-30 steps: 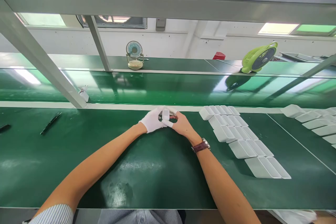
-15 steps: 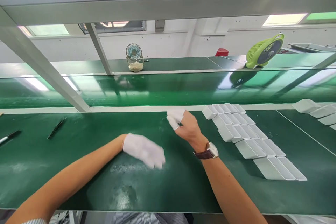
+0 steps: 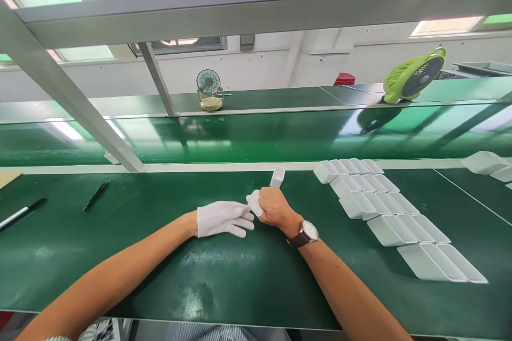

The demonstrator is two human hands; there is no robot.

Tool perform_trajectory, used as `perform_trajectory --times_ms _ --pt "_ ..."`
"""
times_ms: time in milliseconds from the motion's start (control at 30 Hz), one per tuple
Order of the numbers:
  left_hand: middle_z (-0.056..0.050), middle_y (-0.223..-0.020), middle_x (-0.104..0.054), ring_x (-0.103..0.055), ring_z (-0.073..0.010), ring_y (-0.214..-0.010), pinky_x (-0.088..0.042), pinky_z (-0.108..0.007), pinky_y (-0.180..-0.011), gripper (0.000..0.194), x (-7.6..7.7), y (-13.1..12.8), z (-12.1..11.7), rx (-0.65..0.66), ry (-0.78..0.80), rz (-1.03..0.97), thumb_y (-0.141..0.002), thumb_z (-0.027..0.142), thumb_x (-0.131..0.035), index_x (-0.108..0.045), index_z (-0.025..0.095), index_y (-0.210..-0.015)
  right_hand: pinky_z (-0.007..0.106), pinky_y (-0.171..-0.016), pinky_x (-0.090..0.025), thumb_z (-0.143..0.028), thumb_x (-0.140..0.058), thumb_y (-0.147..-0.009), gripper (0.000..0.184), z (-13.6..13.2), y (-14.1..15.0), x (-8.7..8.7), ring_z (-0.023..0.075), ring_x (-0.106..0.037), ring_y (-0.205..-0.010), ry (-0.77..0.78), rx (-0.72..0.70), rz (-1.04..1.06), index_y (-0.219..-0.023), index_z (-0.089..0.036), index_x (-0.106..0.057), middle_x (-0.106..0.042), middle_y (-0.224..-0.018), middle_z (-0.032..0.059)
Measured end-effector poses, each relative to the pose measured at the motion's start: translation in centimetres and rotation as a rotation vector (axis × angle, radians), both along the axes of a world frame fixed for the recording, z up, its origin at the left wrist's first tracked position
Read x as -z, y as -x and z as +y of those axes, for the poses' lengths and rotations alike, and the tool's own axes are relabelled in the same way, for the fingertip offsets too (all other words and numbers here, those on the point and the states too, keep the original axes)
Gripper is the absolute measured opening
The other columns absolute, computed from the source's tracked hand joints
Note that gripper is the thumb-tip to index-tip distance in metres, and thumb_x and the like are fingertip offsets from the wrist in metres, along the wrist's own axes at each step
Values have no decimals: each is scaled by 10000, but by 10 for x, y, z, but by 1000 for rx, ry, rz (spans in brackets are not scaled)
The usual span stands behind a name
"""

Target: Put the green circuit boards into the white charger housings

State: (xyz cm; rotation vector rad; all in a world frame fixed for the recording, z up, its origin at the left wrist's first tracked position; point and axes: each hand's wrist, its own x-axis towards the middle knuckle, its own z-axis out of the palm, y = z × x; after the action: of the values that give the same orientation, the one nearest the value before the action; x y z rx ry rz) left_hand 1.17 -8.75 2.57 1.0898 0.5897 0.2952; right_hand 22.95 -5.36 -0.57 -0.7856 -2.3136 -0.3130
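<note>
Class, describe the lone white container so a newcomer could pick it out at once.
Start with the long green worktable and the packed rows of white containers on its right. Left of those rows is the right hand, with a watch at its wrist; the lone container shows just beyond it. Unlike those in rows, it is tilted and has no container beside it.

pen, tan sheet: cut left | rightmost trays: cut right | small container grip: unclear
</note>
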Motion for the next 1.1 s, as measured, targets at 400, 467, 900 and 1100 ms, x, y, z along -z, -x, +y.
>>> perform_trajectory --times_ms 400,467,900,1100 --pt "-162 -1186 -696 -646 -331 -1157 -492 -503 -1022 560 -5 29 43 -228 -282 206 -823 513 -681 -622 164 -1258 298 -552 -310 -281 -338 -1051 532 -2 9 4 144 -479 -524 99 31 -50 -571 -200 -552 -544 -552 23" --pt "-139 -1219 -688 -669 -345 -1128 -528 -502 -957 646 2 33 22 189 -44 90 -720 491 -791 -628 192 -1269 303 -570 -340 -304 -312 -1059 551 -2 10 5 156 -503 -546 101 23 -46 -582 -201 -569 -567 -573 38" --pt "-205 -1208 -678 -656 -341 -1121 -511 -518 -997 461 -29 133 49 -788 -347 346 -784 433 -757 -669 107 -1097 340 -617 -404 -219 -447 -1005 315 -9 25 -4 189 -548 -612 71 -76 -68 -805 -189 -688 -657 -708 58" --pt "-248 -1250 -653 -639 -358 -1176 -492 -531 -997 485 1 58 18 -195 -105 30 -866 460 -698 -656 99 -1187 320 -568 -333 -361 -514 -988 386 -64 66 -14 147 -482 -556 41 -439 -137 -637 -215 -586 -590 -609 3"
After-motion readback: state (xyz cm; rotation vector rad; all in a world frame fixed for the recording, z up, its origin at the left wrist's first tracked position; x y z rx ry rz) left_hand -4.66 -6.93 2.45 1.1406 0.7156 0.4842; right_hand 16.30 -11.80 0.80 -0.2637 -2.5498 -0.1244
